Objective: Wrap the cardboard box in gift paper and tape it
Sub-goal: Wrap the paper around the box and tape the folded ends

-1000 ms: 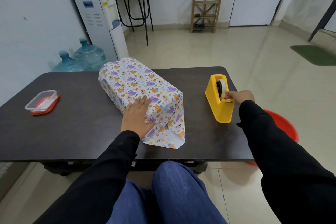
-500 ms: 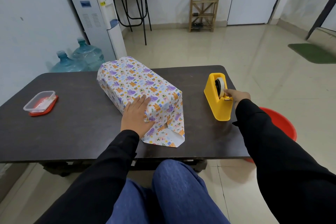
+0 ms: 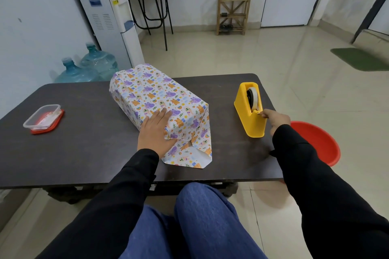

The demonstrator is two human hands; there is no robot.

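The box (image 3: 160, 99), covered in white gift paper with purple and orange cartoon prints, lies across the middle of the dark table (image 3: 84, 143). Its near end is folded, and a loose paper flap (image 3: 189, 155) lies flat on the table. My left hand (image 3: 155, 130) rests flat on the near left corner of the box, fingers straight, pressing the paper. A yellow tape dispenser (image 3: 249, 111) stands to the right of the box. My right hand (image 3: 274, 119) pinches the tape end at the dispenser's cutter.
A clear plastic container on a red lid (image 3: 43, 119) sits at the table's left. A red basin (image 3: 315, 143) stands on the floor beside the table's right edge. Water bottles (image 3: 90, 67) and a dispenser (image 3: 107, 17) stand behind the table.
My right hand has drawn back slightly from the dispenser's cutter, pinching the tape end. My left hand has stayed on the box.
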